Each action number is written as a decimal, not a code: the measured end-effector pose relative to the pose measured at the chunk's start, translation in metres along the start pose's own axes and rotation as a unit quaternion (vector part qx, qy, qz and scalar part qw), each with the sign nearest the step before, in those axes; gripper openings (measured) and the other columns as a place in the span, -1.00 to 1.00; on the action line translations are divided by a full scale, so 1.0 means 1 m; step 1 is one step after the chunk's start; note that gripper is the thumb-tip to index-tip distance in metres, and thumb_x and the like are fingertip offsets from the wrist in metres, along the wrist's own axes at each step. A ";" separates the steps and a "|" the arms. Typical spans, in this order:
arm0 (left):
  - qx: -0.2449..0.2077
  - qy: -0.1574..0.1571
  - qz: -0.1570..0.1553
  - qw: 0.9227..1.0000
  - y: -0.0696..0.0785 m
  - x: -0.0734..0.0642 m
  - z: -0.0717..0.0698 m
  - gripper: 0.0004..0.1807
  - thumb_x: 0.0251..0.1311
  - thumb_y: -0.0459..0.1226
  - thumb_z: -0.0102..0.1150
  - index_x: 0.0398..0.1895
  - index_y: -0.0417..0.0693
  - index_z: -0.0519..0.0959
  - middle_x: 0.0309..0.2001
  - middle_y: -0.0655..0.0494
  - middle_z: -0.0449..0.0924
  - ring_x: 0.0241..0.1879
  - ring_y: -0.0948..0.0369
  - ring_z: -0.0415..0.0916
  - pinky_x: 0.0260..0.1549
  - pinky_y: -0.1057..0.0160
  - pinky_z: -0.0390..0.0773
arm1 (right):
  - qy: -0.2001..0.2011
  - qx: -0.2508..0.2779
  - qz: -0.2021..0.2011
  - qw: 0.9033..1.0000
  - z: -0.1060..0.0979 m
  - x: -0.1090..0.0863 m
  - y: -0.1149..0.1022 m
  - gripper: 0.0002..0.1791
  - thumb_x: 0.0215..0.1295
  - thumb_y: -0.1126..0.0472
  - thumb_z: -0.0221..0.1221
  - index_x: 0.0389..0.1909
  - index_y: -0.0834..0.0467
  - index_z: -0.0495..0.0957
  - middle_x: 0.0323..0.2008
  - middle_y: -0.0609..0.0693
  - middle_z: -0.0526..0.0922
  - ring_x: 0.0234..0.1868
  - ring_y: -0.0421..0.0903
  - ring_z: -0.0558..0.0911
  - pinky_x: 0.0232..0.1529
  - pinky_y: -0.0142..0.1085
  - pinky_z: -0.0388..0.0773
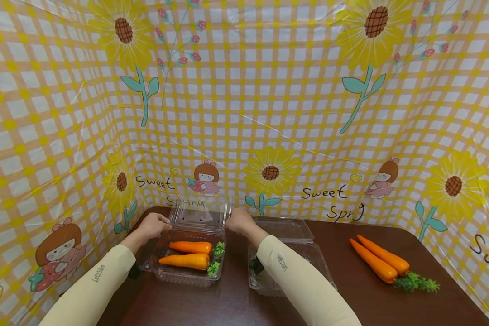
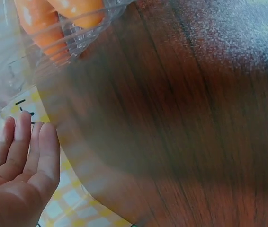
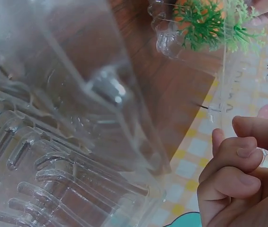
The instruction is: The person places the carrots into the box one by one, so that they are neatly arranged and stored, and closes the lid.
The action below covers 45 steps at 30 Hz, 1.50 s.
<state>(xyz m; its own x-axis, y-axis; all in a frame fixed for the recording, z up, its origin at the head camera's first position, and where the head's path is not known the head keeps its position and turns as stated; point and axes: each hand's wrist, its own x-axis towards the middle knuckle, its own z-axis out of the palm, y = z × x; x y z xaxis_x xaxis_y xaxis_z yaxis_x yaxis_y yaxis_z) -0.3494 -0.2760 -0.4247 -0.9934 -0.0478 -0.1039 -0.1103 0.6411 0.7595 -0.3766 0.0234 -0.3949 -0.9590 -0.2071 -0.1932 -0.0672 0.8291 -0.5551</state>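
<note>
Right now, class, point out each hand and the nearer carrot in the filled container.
Left hand [image 1: 151,226]: head view, back of hand.
Right hand [image 1: 241,222]: head view, back of hand.
Nearer carrot [image 1: 188,261]: head view, orange middle.

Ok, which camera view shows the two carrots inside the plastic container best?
The head view: both carrots show whole, from tips to green leaves, inside the open container. The left wrist view catches only parts, cut off at the top edge; the right wrist view shows mostly leaves with a little orange.
</note>
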 end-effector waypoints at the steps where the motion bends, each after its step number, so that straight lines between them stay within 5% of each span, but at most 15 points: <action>1: 0.000 0.002 0.001 1.000 -0.001 0.001 0.000 -0.64 0.38 -0.29 0.19 0.09 -0.41 0.56 0.06 -0.28 0.58 -0.16 0.00 0.61 -0.27 0.10 0.65 | 0.000 0.004 0.000 1.000 -0.001 0.000 0.000 -0.77 0.38 0.22 0.20 -0.46 0.19 0.44 -0.65 0.00 0.34 -0.69 -0.10 0.27 -0.59 -0.22 0.26; 10: -0.018 0.025 0.015 0.999 -0.001 0.002 -0.004 -0.75 0.43 -0.22 0.14 -0.09 -0.27 0.62 -0.10 -0.15 0.61 -0.30 0.10 0.55 -0.29 0.12 0.61 | 0.027 0.032 -0.016 0.999 -0.005 -0.001 0.003 -0.46 0.35 0.16 0.27 -0.81 0.07 0.30 -0.82 -0.10 0.17 -0.77 -0.15 0.17 -0.63 -0.25 0.22; 18: -0.028 0.034 0.019 0.999 0.002 -0.001 -0.006 -0.85 0.41 -0.31 0.15 -0.09 -0.23 0.57 -0.25 -0.08 0.57 -0.41 0.08 0.46 -0.40 0.14 0.49 | 0.041 0.062 -0.050 0.996 -0.004 -0.007 0.006 -0.39 0.37 0.29 0.18 -0.86 0.01 0.16 -0.82 -0.14 0.06 -0.75 -0.18 0.03 -0.62 -0.27 0.15; 27: 0.000 0.071 0.039 0.997 0.015 -0.011 -0.016 -0.76 0.47 -0.21 0.10 -0.01 -0.19 0.60 0.10 -0.24 0.57 -0.08 -0.07 0.54 -0.30 0.11 0.49 | 0.059 0.071 -0.074 0.993 -0.006 -0.011 0.007 -0.43 0.38 0.28 0.21 -0.84 0.02 0.26 -0.80 -0.13 0.15 -0.75 -0.18 0.07 -0.59 -0.28 0.20; 32: -0.020 0.077 0.064 0.995 0.019 -0.021 -0.021 -0.67 0.52 -0.16 0.02 0.11 -0.20 0.59 0.18 -0.24 0.55 0.10 -0.13 0.51 -0.13 0.02 0.56 | 0.069 0.090 -0.095 0.989 -0.010 -0.018 0.008 -0.58 0.37 0.25 0.24 -0.73 0.05 0.49 -0.66 -0.12 0.46 -0.73 -0.20 0.17 -0.57 -0.30 0.25; 35: -0.025 0.085 0.079 0.993 0.019 -0.028 -0.025 -0.64 0.53 -0.13 0.00 0.13 -0.18 0.58 0.17 -0.23 0.55 0.06 -0.10 0.53 -0.14 0.05 0.58 | 0.061 0.103 -0.105 0.987 -0.013 -0.026 0.008 -0.68 0.39 0.25 0.22 -0.62 0.12 0.55 -0.58 -0.07 0.48 -0.66 -0.19 0.22 -0.53 -0.31 0.28; 41: -0.003 0.118 0.105 0.987 0.016 -0.047 -0.031 -0.63 0.53 -0.07 0.01 0.10 -0.13 0.60 0.10 -0.17 0.61 0.05 -0.09 0.55 -0.14 0.03 0.57 | 0.060 0.103 -0.127 0.985 -0.020 -0.048 0.002 -0.84 0.38 0.20 0.25 -0.19 0.18 0.75 -0.12 0.03 0.73 -0.21 -0.08 0.66 -0.26 -0.19 0.60; 45: 0.024 0.135 0.129 0.982 0.013 -0.061 -0.033 -0.65 0.53 -0.08 0.02 0.08 -0.13 0.60 0.12 -0.17 0.62 0.15 -0.14 0.52 -0.06 -0.08 0.58 | 0.041 0.106 -0.146 0.983 -0.021 -0.057 0.001 -0.80 0.40 0.20 0.22 -0.15 0.21 0.75 -0.23 0.04 0.75 -0.51 -0.13 0.47 -0.46 -0.27 0.40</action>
<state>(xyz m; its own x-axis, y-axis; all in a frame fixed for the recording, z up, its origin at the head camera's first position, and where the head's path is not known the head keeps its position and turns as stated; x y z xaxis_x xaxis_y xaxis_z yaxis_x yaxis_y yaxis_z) -0.2912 -0.2900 -0.3870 -0.9604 -0.0765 0.2679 0.1419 0.6932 0.7066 -0.3282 0.0464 -0.3674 -0.9274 -0.3693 0.0602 -0.2914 0.6118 -0.7354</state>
